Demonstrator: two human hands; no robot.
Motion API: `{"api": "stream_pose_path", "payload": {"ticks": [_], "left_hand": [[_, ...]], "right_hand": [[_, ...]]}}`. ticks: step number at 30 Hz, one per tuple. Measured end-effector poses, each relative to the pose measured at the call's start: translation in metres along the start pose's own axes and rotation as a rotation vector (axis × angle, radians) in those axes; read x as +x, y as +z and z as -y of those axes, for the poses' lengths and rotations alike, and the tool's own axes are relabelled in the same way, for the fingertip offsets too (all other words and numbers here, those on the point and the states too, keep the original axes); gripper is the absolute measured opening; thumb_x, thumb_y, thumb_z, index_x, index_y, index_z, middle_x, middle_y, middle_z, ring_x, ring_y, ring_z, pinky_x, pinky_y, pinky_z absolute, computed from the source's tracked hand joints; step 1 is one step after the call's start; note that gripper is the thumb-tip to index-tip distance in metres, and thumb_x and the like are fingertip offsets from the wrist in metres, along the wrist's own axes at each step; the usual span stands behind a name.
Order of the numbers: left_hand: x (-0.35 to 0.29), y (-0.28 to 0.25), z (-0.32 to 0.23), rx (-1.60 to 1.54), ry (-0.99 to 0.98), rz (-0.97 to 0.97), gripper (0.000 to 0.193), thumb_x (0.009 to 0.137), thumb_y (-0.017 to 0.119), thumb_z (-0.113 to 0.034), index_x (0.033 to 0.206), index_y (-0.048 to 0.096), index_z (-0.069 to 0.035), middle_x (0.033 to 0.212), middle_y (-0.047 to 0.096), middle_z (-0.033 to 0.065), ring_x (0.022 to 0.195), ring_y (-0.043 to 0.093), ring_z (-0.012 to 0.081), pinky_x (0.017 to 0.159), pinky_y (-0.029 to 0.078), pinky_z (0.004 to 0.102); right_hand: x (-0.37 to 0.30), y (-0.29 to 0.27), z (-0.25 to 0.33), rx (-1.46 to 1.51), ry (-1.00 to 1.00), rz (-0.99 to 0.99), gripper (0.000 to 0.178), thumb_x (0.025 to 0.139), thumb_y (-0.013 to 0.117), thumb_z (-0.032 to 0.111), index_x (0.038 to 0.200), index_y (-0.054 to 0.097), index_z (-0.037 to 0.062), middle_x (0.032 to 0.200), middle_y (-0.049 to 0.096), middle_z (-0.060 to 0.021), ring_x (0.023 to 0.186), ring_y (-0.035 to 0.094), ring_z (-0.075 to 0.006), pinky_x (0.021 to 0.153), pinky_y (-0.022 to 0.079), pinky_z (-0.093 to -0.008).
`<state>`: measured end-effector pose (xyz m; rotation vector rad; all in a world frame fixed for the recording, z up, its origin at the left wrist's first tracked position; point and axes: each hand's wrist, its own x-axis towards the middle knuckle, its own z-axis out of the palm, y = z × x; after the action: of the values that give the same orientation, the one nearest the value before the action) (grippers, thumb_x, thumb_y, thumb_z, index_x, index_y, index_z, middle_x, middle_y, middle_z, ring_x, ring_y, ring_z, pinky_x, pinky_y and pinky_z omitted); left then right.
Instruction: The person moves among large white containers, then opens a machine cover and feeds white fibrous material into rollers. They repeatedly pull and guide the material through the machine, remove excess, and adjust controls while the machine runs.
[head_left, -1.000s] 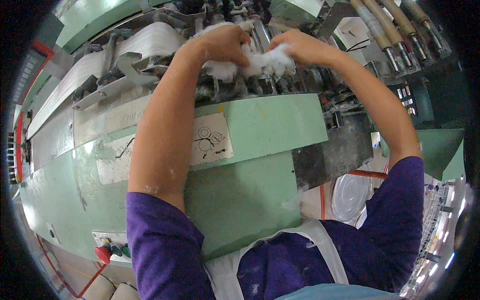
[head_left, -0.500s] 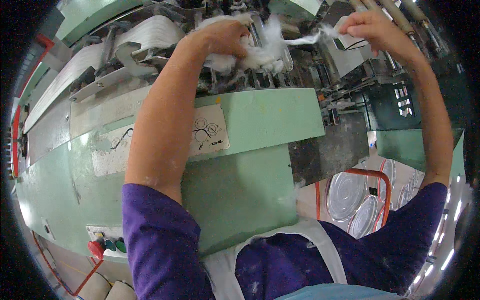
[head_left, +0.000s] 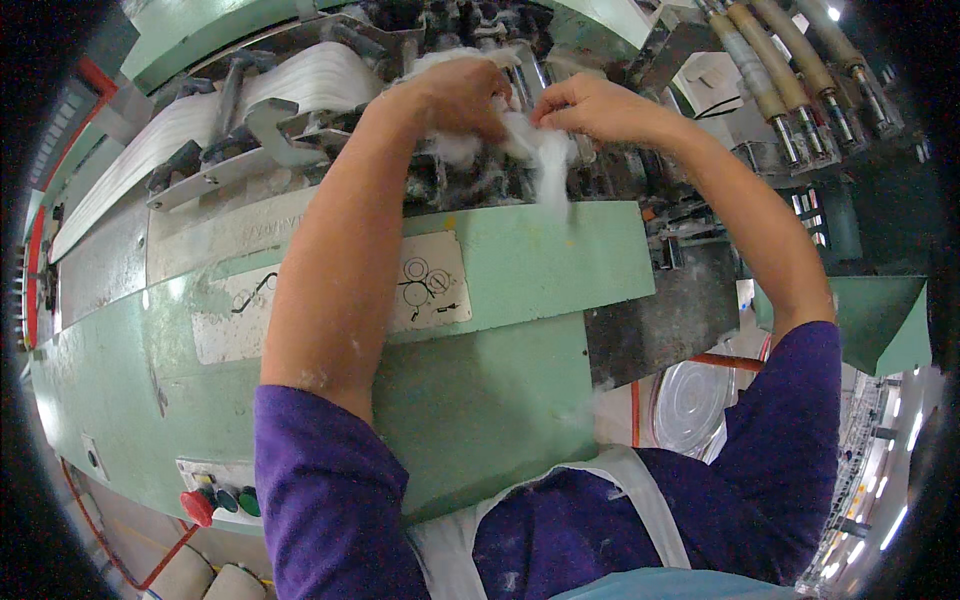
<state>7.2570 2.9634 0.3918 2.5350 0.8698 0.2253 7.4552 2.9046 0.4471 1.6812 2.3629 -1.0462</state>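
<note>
Both of my arms reach over a pale green textile machine (head_left: 520,260). My left hand (head_left: 455,95) is closed on a clump of white loose fibre (head_left: 545,155) at the machine's dark roller area. My right hand (head_left: 590,105) pinches the same white fibre from the right, and a tuft hangs down over the green cover. The two hands nearly touch. Wide white bands of fibre sliver (head_left: 300,85) run into the rollers just left of my left hand.
A diagram plate (head_left: 430,290) sits on the green cover. Red and green push buttons (head_left: 215,500) are at the lower left. Tan-sleeved rollers (head_left: 780,80) stand at the upper right. A round metal can (head_left: 695,405) rests on the floor at the right.
My right hand, which had pulled away to the upper right with a strand of fibre, has come back to the left and now meets my left hand at the clump.
</note>
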Motion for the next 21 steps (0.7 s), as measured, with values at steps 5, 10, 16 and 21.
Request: {"api": "stream_pose_path", "payload": {"ticks": [5,10,16,21], "left_hand": [[0.001,0.005,0.000,0.004,0.077,-0.076,0.044,0.057,0.073,-0.030,0.096,0.068,-0.010,0.081,0.067,0.0137,0.075,0.063,0.0294,0.069,0.050,0.0381],[-0.003,0.009,0.001,-0.043,0.078,-0.101,0.044,0.058,0.073,-0.030,0.096,0.067,-0.009,0.080,0.066,0.0135,0.074,0.063,0.0287,0.069,0.050,0.0390],[-0.007,0.004,-0.009,-0.040,0.020,-0.052,0.046,0.060,0.073,-0.031,0.097,0.064,-0.005,0.086,0.066,0.0130,0.078,0.062,0.0300,0.070,0.050,0.0414],[-0.014,-0.005,-0.013,-0.071,-0.055,0.029,0.037,0.062,0.073,-0.021,0.093,0.068,-0.002,0.097,0.066,0.0178,0.090,0.063,0.0321,0.076,0.050,0.0410]], "right_hand": [[-0.015,-0.004,-0.007,0.409,0.240,0.139,0.031,0.080,0.060,0.023,0.104,0.065,0.0047,0.062,0.043,0.0050,0.051,0.040,-0.0050,0.041,0.039,-0.0234],[-0.026,-0.014,0.010,0.343,0.224,0.181,0.032,0.080,0.058,0.024,0.104,0.065,0.0045,0.061,0.037,0.0068,0.051,0.038,-0.0042,0.039,0.038,-0.0232],[-0.023,-0.022,0.025,0.170,0.267,0.169,0.033,0.080,0.059,0.026,0.103,0.066,0.0033,0.061,0.044,0.0060,0.050,0.040,-0.0047,0.039,0.037,-0.0232],[-0.040,-0.033,0.028,0.139,0.209,0.131,0.034,0.080,0.061,0.030,0.099,0.064,0.0027,0.058,0.043,0.0059,0.044,0.036,-0.0019,0.035,0.033,-0.0208]]}}
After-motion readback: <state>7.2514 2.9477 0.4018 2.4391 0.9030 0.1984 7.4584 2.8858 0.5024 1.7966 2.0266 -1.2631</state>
